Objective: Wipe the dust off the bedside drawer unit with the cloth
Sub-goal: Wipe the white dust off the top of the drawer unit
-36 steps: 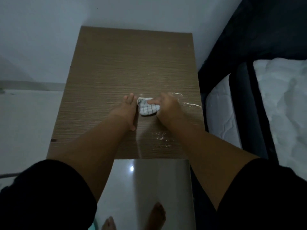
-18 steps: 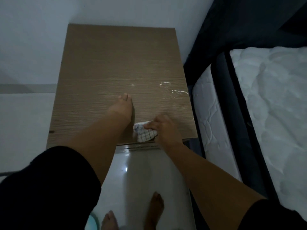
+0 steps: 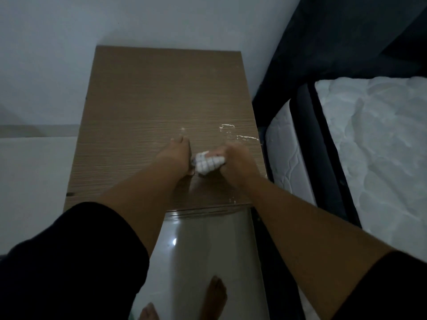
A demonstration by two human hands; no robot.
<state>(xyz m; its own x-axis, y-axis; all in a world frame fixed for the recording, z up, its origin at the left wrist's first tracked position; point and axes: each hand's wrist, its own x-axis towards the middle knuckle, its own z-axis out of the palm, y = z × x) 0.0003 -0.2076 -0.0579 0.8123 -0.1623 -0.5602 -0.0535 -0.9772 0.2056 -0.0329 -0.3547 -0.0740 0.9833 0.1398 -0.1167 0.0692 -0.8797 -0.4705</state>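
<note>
Now R hand (image 3: 235, 162) grips cloth (image 3: 208, 163); L hand (image 3: 176, 155) flat on drawer unit (image 3: 143, 100).

white mattress (image 3: 374, 144), dark bed frame (image 3: 307, 139), pale wall (image 3: 115, 19), glossy floor (image 3: 203, 250)

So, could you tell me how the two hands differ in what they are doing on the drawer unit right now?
The right hand has its fingers curled round the checked cloth; the left hand holds nothing. The left hand lies with fingers straight on the drawer unit, while the right hand is bunched and blurred. The right hand sits nearer the white dust streaks. Both rest on the wooden top, beside the cloth.
</note>
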